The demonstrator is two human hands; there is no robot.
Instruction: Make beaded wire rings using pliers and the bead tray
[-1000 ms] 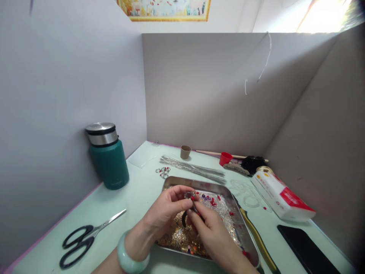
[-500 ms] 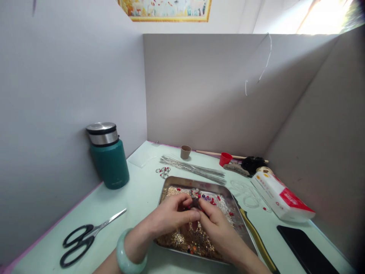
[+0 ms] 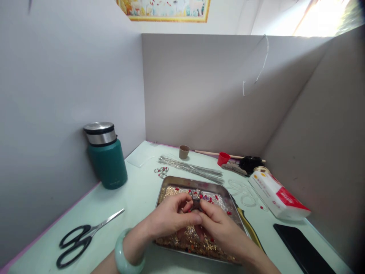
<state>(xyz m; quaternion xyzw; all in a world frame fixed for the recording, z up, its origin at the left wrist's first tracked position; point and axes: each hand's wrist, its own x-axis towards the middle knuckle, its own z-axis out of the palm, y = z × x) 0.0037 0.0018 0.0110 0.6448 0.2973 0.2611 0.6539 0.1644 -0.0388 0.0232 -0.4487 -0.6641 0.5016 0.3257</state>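
Note:
My left hand (image 3: 173, 213) and my right hand (image 3: 218, 224) meet over a metal tray (image 3: 196, 183). Between their fingertips is a small dark grey piece (image 3: 196, 204), partly covered by the fingers; its exact kind is unclear. Both hands are closed, with the thumbs close together. Gold beads (image 3: 189, 238) fill the front and left of the tray. Red beads (image 3: 216, 197) and clear beads lie toward its back and right. A pale green bangle (image 3: 123, 252) circles the left wrist.
Scissors (image 3: 89, 232) and a green flask (image 3: 107, 163) stand left. Behind the tray are metal wires (image 3: 192, 168), beaded rings (image 3: 162, 172), a brown cup (image 3: 184, 152) and a red cup (image 3: 223, 159). Rightward lie clear cord (image 3: 246, 198), a tissue pack (image 3: 281, 198) and a black phone (image 3: 302, 249).
The view has shifted slightly, so things sit a little further left. The dark grey piece shows more clearly between my fingers, which have moved only slightly.

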